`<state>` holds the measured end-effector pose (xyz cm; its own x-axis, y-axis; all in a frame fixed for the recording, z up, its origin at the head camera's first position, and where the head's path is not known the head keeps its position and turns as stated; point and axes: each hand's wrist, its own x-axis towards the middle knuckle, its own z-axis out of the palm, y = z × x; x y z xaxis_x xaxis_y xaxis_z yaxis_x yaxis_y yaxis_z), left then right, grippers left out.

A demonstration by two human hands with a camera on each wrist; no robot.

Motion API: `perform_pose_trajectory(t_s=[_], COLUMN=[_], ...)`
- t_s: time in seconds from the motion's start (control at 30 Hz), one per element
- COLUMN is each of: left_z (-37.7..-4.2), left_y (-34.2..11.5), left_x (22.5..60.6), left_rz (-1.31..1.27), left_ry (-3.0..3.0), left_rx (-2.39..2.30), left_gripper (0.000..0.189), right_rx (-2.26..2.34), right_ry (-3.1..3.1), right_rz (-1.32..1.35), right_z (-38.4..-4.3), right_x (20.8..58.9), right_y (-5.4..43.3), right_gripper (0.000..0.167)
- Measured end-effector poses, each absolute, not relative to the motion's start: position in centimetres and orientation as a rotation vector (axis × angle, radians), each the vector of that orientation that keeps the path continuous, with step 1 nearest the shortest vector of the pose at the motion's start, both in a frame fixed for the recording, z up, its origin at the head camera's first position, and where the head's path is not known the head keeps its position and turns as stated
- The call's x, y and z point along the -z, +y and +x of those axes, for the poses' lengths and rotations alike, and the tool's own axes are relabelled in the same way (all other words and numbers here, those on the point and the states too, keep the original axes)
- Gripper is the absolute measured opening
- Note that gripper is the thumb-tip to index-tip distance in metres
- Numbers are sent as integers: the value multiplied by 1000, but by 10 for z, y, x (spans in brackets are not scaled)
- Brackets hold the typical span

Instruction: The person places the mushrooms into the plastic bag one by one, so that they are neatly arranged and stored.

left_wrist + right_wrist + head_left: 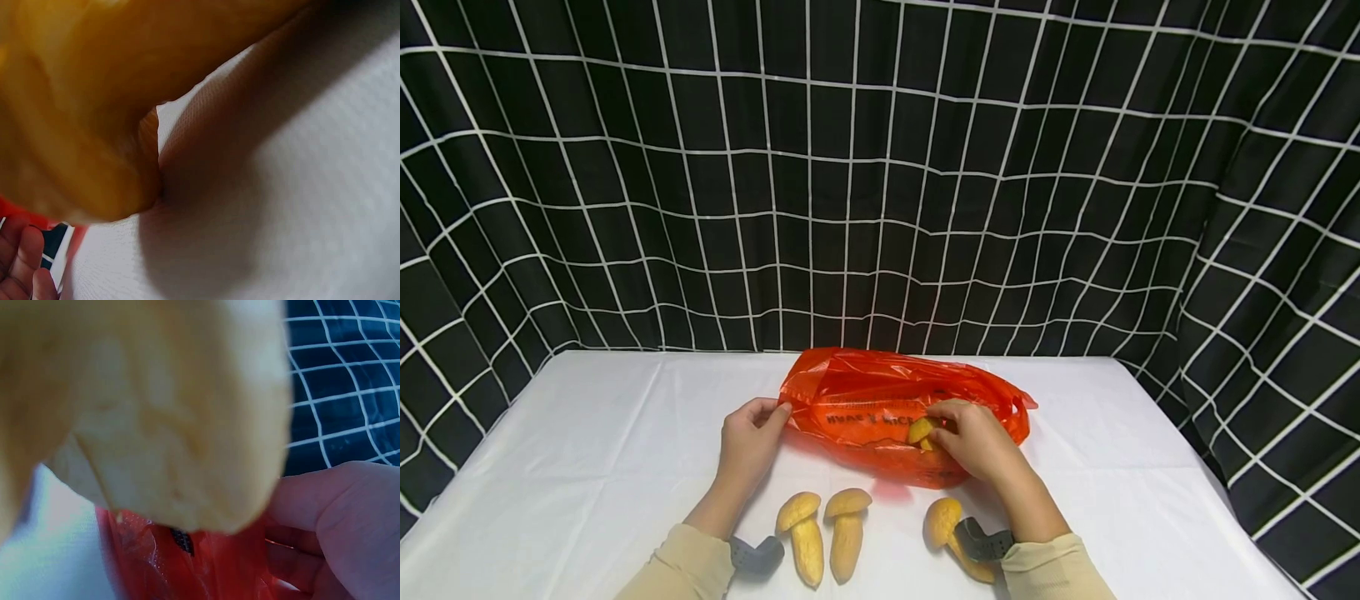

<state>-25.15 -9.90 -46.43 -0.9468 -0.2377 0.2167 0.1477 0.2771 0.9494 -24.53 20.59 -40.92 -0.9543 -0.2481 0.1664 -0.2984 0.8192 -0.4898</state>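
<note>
A red plastic bag (857, 400) with dark print lies on its side, its mouth facing the person. My left hand (751, 442) pinches the bag's left edge between thumb and fingers. At the bag's mouth, my right hand (976, 437) holds a yellow mushroom (919, 431) by its fingertips; part of that mushroom is hidden by the hand and the film. Red film shows right beside the right hand's fingers (294, 503) in the right wrist view. A mushroom lying close to the camera (75, 125) fills much of the left wrist view.
Two mushrooms, a left one (805, 537) and a paler one (847, 533), lie side by side on the white tablecloth (587, 467). Another mushroom (943, 523) lies under the right wrist's camera (981, 542). A black curtain with white grid lines (850, 167) hangs behind the table.
</note>
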Motion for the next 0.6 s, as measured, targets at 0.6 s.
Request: perform_pose_trajectory(t_s=[0.6], left_z=[-251], left_y=[-99], left_x=[463], left_rz=[90], left_ry=[-2242], left_rx=[1719], left_gripper=[21], right_rx=[-857], right_ry=[-2818], right_rz=[524], right_z=[-229], right_x=[381], right_y=[192], right_gripper=[32])
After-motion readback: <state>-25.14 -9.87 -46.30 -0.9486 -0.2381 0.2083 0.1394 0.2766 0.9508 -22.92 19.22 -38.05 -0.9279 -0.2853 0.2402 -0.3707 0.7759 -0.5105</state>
